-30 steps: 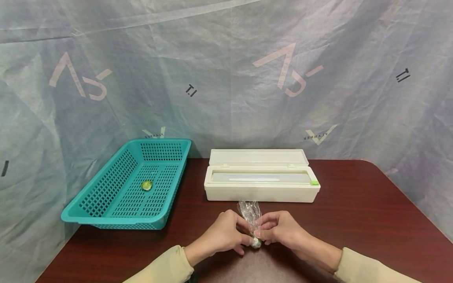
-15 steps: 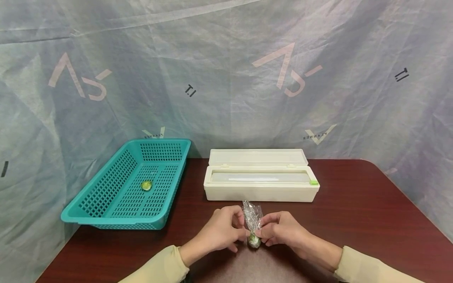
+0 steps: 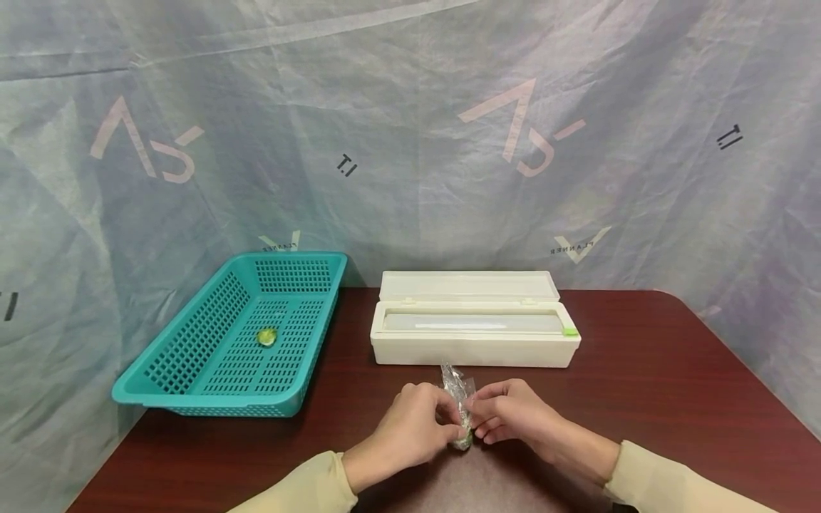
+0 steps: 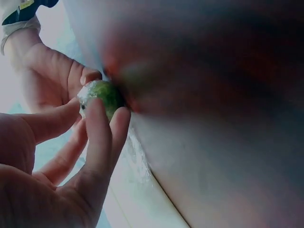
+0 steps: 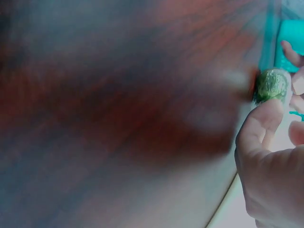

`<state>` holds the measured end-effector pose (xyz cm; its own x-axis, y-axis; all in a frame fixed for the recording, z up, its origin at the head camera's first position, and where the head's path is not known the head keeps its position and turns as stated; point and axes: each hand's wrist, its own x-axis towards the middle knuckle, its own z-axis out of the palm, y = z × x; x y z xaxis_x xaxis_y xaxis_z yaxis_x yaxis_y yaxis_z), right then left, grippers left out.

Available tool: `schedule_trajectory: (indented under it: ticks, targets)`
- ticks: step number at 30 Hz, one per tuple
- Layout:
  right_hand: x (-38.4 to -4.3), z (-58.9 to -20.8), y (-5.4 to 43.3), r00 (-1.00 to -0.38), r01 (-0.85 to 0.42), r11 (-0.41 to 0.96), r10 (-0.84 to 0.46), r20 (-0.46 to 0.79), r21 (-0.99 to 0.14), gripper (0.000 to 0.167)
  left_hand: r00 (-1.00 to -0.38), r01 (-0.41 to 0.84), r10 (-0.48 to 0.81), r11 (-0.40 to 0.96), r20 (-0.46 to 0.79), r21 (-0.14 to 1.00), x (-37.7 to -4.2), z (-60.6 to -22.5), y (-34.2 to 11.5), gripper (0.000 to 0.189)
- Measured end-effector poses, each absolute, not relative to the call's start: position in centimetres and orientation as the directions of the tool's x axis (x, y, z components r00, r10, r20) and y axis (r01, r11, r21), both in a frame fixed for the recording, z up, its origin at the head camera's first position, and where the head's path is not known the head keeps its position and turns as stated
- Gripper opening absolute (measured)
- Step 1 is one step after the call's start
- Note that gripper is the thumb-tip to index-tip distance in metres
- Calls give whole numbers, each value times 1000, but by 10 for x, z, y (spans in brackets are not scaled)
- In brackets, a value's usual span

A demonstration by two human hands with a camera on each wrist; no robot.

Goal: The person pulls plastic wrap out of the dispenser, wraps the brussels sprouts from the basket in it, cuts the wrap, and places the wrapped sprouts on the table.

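A small round green vegetable (image 3: 462, 444) lies in crumpled clear cling film (image 3: 454, 385) near the front of the table. Its green side shows through the shiny wrap in the left wrist view, where the vegetable (image 4: 109, 96) sits between the fingers of both hands. My left hand (image 3: 415, 426) pinches it from the left with thumb and fingertips. From the right, my right hand (image 3: 516, 413) pinches the film just above it. In the right wrist view the thumb overlaps the lower edge of the vegetable (image 5: 272, 84). The film's loose end sticks up toward the white box.
Behind the hands stands a white cling film box (image 3: 474, 351), its lid (image 3: 468, 286) tipped back and a roll inside. A teal basket (image 3: 205, 402) at left holds a small yellow-green wrapped piece (image 3: 266, 336). A grey sheet (image 3: 410, 178) hangs behind the table.
My left hand has drawn back slightly, then come in again on the vegetable. My right fingers have shifted up along the film, which is now bunched narrower.
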<state>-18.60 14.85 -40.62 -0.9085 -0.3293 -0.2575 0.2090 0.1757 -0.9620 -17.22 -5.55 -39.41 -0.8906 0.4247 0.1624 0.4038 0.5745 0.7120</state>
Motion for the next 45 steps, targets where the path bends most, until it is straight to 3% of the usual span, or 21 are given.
schedule_trajectory:
  ticks: [6,11,20,26,32,35,42,45]
  targets:
    - [-188,-405,144,-944,146,320,-236,-228,-936,30,-904,314,419,510,88,801,-172,-395,-54,12]
    - [-190,-404,137,-962,138,398,-166,-219,-907,32,-903,318,419,509,92,800,-171,-396,-55,11]
    - [-198,-402,127,-970,80,515,-158,-186,-853,4,-907,313,409,494,100,811,-171,-398,-56,9]
    - [-198,-402,125,-965,85,467,-183,-191,-880,6,-906,314,409,480,108,819,-170,-399,-56,8]
    - [-199,-403,129,-969,159,295,-135,-206,-942,5,-909,297,407,481,90,825,-170,-400,-56,8]
    - [-200,-404,131,-965,197,221,-130,-229,-955,13,-912,292,402,491,84,821,-170,-400,-57,10]
    - [-206,-405,132,-949,220,195,-183,-256,-956,46,-905,305,415,481,93,822,-169,-399,-57,10]
    - [-209,-403,134,-929,243,201,-235,-287,-949,39,-904,306,418,483,91,821,-168,-399,-57,13]
